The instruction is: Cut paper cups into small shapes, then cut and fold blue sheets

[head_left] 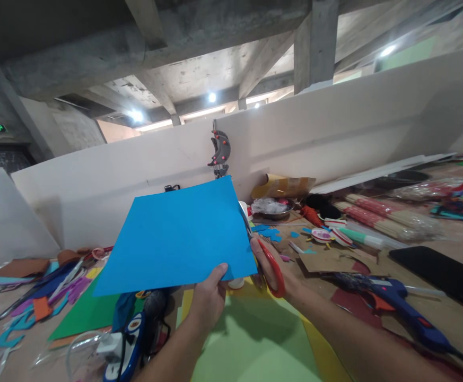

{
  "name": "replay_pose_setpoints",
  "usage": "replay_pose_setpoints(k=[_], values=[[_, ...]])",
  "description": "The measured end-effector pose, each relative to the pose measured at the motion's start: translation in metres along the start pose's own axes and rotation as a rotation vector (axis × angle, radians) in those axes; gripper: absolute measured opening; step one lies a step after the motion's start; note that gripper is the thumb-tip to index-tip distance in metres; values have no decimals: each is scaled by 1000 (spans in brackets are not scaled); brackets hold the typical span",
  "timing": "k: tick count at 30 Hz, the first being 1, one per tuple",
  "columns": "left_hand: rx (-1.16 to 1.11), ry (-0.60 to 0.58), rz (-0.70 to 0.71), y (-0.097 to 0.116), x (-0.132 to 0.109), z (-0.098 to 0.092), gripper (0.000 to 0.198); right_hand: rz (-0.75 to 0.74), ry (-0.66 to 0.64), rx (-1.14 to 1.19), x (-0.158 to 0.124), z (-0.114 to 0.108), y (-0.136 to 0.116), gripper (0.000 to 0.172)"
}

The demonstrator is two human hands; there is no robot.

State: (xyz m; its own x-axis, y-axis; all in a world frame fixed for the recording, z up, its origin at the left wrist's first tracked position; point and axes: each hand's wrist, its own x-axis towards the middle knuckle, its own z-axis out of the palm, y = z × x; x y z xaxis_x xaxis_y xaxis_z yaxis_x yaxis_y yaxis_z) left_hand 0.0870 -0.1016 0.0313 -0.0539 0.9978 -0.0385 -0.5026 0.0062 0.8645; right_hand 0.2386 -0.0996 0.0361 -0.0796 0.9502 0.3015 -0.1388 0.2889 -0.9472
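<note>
A large blue sheet point(179, 233) is held up in front of me, tilted above the table. My left hand point(211, 294) pinches its lower edge, thumb on top and the other fingers underneath. Wrapped round the red-handled scissors point(271, 268) is my right hand point(267, 260), at the sheet's right edge. The scissor blades point away from me along that edge; part of them is hidden by the sheet. Below both hands lies a pale green sheet point(259, 339) on top of yellow paper point(322, 350).
On the right are a blue glue gun point(406, 313), a black phone-like slab point(446, 273) and bundled sticks point(378, 215). A power strip point(130, 345), green sheet point(84, 318) and coloured scraps lie left. Behind stand a metal bowl point(274, 214) and a white partition point(167, 148).
</note>
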Motion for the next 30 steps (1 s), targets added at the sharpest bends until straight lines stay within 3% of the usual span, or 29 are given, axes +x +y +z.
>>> replay_pose_setpoints(k=[8, 30], values=[[30, -71, -5, 1, -7, 5, 54, -3, 129, -67, 5, -3, -9, 48], [-44, -96, 14, 9, -8, 6, 58, 2, 48, 3, 4, -1, -4, 44]])
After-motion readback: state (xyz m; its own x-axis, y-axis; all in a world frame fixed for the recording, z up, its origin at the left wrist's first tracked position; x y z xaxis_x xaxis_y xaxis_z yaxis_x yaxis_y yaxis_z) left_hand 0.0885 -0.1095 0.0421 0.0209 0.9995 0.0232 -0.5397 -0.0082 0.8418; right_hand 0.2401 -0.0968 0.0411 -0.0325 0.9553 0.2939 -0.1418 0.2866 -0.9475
